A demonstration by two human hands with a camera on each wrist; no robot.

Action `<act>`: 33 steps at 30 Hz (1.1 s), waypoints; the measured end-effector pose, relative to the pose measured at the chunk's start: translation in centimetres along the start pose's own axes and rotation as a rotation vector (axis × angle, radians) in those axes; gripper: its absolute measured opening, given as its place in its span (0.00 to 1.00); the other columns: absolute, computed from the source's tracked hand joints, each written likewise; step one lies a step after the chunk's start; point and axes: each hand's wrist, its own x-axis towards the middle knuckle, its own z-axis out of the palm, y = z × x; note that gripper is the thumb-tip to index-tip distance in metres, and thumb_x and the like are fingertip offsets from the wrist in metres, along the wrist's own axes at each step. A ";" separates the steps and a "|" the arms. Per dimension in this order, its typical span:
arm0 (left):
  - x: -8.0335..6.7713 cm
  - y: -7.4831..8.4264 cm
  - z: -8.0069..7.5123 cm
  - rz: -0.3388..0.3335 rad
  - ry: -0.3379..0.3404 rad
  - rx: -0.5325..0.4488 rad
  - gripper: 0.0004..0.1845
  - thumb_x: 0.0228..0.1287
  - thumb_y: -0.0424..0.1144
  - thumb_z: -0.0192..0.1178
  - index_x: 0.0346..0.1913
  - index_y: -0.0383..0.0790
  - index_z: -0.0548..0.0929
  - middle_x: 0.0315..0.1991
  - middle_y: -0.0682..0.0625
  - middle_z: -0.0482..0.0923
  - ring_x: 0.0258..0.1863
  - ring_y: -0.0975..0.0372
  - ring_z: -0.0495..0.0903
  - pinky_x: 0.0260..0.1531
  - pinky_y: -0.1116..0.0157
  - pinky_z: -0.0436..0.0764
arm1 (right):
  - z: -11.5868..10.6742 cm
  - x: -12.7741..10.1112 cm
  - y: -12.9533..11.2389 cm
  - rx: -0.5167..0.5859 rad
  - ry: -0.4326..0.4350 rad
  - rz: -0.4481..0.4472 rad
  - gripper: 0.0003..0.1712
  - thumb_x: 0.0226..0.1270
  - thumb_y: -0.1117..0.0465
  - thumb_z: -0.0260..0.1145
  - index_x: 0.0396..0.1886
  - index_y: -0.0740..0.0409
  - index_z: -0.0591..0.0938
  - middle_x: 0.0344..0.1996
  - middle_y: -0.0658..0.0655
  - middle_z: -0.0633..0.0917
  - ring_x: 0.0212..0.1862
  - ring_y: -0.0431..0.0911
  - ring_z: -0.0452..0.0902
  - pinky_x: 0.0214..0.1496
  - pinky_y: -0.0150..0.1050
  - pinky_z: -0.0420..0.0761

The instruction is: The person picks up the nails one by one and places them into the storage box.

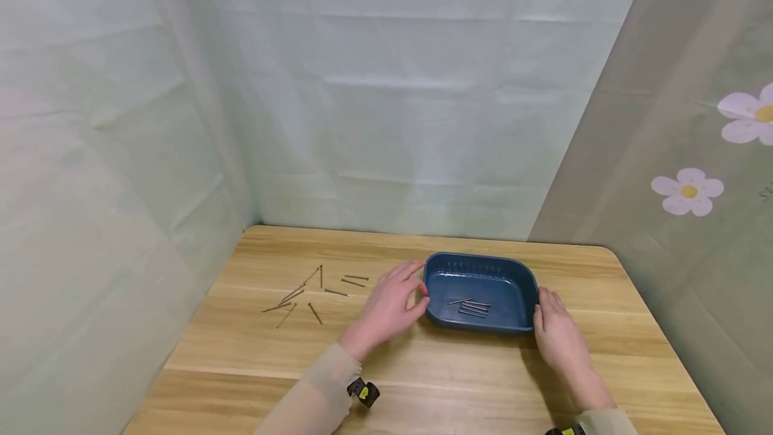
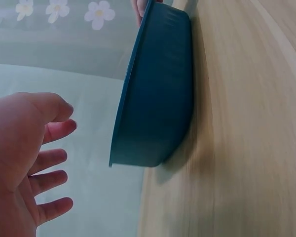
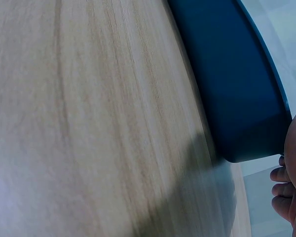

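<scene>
Sitting a little right of centre in the head view, the blue tray (image 1: 481, 291) rests on the wooden table (image 1: 423, 381) with a hand at each short end. The left hand (image 1: 392, 304) lies at the tray's left end with its fingers straight and spread; its fingertips reach the rim, though the left wrist view shows the palm and fingers (image 2: 52, 160) open and apart from the tray's outer wall (image 2: 158, 98), gripping nothing. The right hand (image 1: 558, 334) lies at the tray's right end, fingers relaxed and extended toward the rim; in the right wrist view only a few fingertips (image 3: 283, 190) show at the lower right edge, just beside the tray's corner (image 3: 237, 94), and whether they touch it cannot be told. Inside the tray, near the middle of its floor, lie a few nails (image 1: 471, 306) side by side. To the left of the left hand, more loose nails (image 1: 314, 294) are scattered on the tabletop at mixed angles, well apart from the tray. Pale curtains hang behind the table, and flower prints (image 1: 688, 191) mark the right one.
</scene>
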 end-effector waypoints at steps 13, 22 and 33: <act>-3.7 -3.7 -1.8 -0.079 0.084 -0.029 0.07 0.68 0.40 0.73 0.36 0.48 0.83 0.73 0.40 0.76 0.73 0.43 0.73 0.68 0.37 0.72 | 0.3 0.0 -0.1 -0.005 0.022 -0.016 0.28 0.85 0.64 0.51 0.74 0.81 0.68 0.72 0.80 0.70 0.74 0.75 0.65 0.74 0.69 0.67; -7.5 -6.8 -2.8 -0.216 0.097 -0.031 0.08 0.68 0.39 0.74 0.35 0.50 0.83 0.73 0.40 0.76 0.73 0.41 0.72 0.68 0.33 0.70 | 0.4 0.2 0.0 -0.002 -0.002 -0.010 0.29 0.85 0.64 0.50 0.75 0.81 0.66 0.74 0.80 0.69 0.76 0.74 0.63 0.75 0.68 0.65; -11.7 -11.3 -5.3 -0.244 0.172 0.030 0.10 0.63 0.33 0.77 0.35 0.47 0.83 0.68 0.30 0.78 0.68 0.33 0.75 0.63 0.31 0.73 | 0.6 0.3 0.0 -0.001 -0.011 0.003 0.29 0.86 0.63 0.50 0.75 0.81 0.66 0.74 0.79 0.69 0.76 0.74 0.63 0.75 0.69 0.65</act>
